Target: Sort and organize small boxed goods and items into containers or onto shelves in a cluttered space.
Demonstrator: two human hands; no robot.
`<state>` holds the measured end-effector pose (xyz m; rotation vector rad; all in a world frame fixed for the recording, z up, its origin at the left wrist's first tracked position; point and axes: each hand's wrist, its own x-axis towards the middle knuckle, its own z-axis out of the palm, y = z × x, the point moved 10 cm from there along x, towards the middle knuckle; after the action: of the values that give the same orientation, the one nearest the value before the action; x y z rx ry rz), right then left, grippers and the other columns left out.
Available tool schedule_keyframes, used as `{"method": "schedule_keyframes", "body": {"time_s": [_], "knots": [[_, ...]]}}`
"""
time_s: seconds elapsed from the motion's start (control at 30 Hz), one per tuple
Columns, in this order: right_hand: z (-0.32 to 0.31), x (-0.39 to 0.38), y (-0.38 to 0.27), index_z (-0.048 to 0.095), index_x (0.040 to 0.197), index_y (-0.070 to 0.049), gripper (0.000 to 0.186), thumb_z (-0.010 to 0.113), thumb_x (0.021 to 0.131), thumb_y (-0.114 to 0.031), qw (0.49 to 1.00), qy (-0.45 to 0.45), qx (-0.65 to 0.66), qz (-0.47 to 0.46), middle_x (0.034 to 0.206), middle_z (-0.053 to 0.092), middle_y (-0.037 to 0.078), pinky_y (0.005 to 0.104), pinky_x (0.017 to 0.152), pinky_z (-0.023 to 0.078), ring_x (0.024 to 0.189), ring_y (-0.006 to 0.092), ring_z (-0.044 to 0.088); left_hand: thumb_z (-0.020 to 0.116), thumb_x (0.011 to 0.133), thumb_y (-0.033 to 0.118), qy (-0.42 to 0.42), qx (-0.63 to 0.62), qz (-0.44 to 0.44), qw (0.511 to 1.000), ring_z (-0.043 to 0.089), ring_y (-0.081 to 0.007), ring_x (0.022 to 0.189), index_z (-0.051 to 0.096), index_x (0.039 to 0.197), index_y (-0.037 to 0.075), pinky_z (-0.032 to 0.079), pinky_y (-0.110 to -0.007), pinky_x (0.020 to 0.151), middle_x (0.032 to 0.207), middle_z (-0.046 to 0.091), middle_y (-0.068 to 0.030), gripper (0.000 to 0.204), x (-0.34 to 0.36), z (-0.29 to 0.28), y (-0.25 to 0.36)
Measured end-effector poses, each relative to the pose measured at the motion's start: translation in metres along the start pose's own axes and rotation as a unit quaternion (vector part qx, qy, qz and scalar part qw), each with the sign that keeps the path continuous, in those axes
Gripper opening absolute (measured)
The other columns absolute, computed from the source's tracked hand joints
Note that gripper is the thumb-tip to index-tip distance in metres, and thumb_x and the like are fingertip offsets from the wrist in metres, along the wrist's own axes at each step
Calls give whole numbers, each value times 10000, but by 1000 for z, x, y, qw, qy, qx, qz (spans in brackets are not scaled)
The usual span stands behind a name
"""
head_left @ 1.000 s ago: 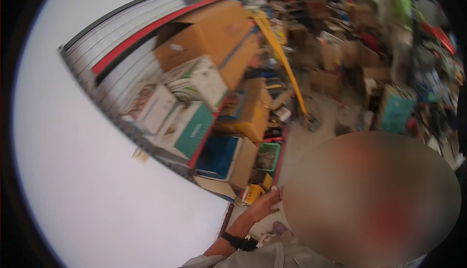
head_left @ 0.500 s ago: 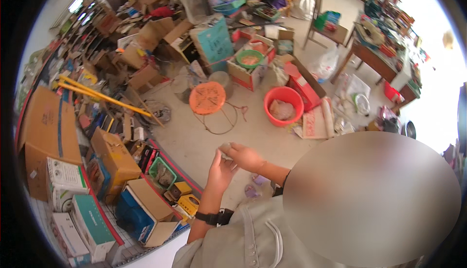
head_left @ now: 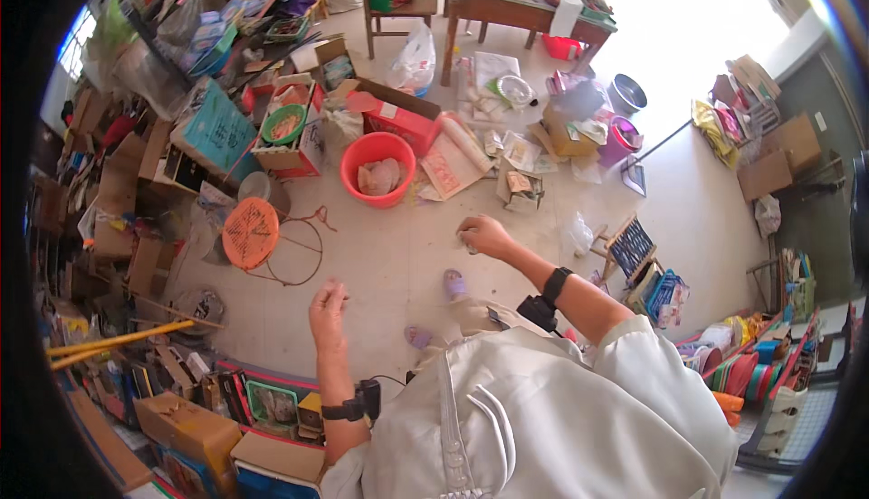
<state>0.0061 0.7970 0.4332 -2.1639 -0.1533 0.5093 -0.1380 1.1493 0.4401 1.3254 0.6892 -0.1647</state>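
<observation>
Red basin [head_left: 377, 167], orange stool [head_left: 251, 233] beyond 2 raised hands.

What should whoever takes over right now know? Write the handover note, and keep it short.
Left hand: raised over the bare floor, fingers loose, holding nothing.
Right hand: stretched forward, fingers curled; something small may be pinched in them, but it is too small to tell.
Things: a red tub with a crumpled bag inside stands on the floor ahead of the right hand. An orange round stool lies on its side ahead of the left hand. A small open carton sits just beyond the right hand.
Done: neither hand touches any of these.
Left: tub, stool and carton are all untouched on the floor.
</observation>
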Motion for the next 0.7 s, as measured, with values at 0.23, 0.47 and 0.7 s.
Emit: {"method": "schedule_keyframes", "body": {"time_s": [0.23,0.47,0.7], "knots": [[-99,-53,117,638,986,-124,304,688,873,-402,929,91,243,265,811,554,-20,286,651,516,722,89,543,574,782,-33,-18,245,349,904,275,-252,1439,462,1393,20,195,-390,1169,1541,315,-133,623,-23,109,197],[-170,-11,107,605,1172,-65,281,625,908,-159,858,94,494,100,908,557,27,339,673,540,837,168,571,574,817,-20,-129,-10,341,931,337,-277,1400,467,1396,49,238,-392,1149,1514,362,-133,593,-23,262,259],[-294,-4,54,610,1096,-64,238,663,887,-165,926,180,328,40,794,554,1,247,473,451,622,85,551,548,838,-56,-55,371,608,700,381,-315,1372,555,1310,73,284,-429,1135,1442,454,-174,489,-63,360,287]]}}
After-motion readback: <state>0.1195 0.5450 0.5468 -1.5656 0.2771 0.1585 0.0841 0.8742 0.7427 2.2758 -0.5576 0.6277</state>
